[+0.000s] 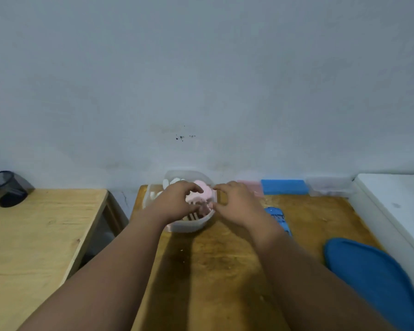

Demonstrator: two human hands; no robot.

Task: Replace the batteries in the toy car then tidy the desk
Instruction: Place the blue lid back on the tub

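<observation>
A pink toy [204,193] lies in a translucent plastic tub [189,226] at the back of the brown desk [213,259], among white and pale pieces. My left hand [175,201] reaches over the tub, its index finger and thumb curled round the toy's left side. My right hand [237,204] comes in from the right, finger and thumb tips pinching the toy's right edge by the tub's rim. The hands hide much of the toy. A blue packet [279,217] lies on the desk just right of my right wrist.
A large blue lid [368,278] lies at the desk's right front. Along the wall stand a pink box [250,185], a blue box [283,186] and a clear box [329,186]. A white surface [397,199] borders the right. A lighter table [34,235] at left carries a black mesh bin [6,187].
</observation>
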